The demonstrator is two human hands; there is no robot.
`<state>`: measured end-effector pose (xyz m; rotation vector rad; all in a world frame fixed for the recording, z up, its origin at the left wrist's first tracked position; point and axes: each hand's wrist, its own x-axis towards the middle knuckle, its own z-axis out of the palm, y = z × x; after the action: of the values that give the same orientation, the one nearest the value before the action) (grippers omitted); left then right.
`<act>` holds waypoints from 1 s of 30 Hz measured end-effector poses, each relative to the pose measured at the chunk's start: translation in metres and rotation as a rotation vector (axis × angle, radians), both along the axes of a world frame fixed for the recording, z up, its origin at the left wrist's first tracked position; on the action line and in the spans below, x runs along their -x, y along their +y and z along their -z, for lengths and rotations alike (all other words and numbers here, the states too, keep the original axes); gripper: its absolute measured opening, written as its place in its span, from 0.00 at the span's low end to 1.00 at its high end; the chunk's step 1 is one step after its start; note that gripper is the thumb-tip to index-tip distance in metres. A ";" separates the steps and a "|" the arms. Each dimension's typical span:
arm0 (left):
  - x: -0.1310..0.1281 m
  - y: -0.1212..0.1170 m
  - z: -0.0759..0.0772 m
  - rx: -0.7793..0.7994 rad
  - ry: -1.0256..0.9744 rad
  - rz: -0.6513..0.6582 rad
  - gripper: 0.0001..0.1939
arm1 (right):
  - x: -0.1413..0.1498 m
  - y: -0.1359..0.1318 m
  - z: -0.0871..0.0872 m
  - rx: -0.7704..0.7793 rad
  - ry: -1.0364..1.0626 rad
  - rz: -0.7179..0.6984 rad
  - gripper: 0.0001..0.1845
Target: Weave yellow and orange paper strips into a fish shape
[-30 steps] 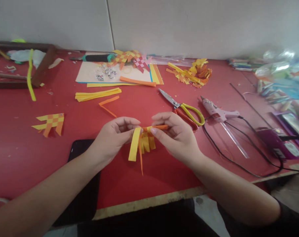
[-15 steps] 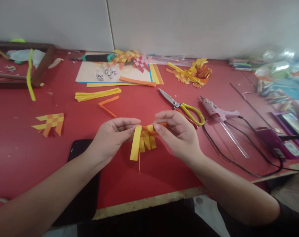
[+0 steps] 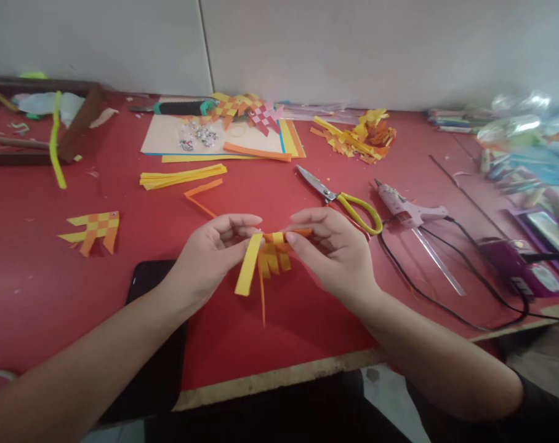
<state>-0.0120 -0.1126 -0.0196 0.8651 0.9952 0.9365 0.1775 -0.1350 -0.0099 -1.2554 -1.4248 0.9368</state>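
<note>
Between my two hands, above the red table's front part, is a small weave of yellow and orange paper strips (image 3: 271,261). My left hand (image 3: 217,249) pinches its left end, where a longer yellow strip (image 3: 248,267) slants down and a thin orange strip hangs below. At the other end my right hand (image 3: 333,252) grips the weave between thumb and fingers, with an orange strip end passing along the fingers. Yellow-handled scissors (image 3: 337,198) lie just beyond my right hand. A folded orange strip (image 3: 201,195) rests beyond my left hand.
A woven paper fish (image 3: 95,229) lies at left, near a dark phone (image 3: 143,344) under my left forearm. Yellow strips (image 3: 182,176) and paper sheets (image 3: 159,136) lie farther back. A pink glue gun (image 3: 411,212) with its cable is at right; a brown tray (image 3: 79,126) stands back left.
The weave's left end has tilted slightly, and the long yellow strip now slants farther left. My left hand has shifted a little; both hands keep their grip.
</note>
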 end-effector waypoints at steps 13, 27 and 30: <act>-0.002 -0.003 -0.005 -0.090 0.043 -0.029 0.09 | 0.001 -0.004 0.000 -0.150 -0.021 -0.033 0.11; 0.002 -0.004 -0.004 -0.081 0.019 0.065 0.09 | 0.000 -0.004 -0.002 -0.118 -0.014 0.002 0.09; 0.002 -0.003 -0.007 -0.061 0.026 0.076 0.12 | 0.000 -0.002 -0.003 -0.083 0.004 0.017 0.09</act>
<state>-0.0136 -0.1159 -0.0127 0.9614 0.9536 0.8970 0.1772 -0.1366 -0.0070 -1.2017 -1.4336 0.8594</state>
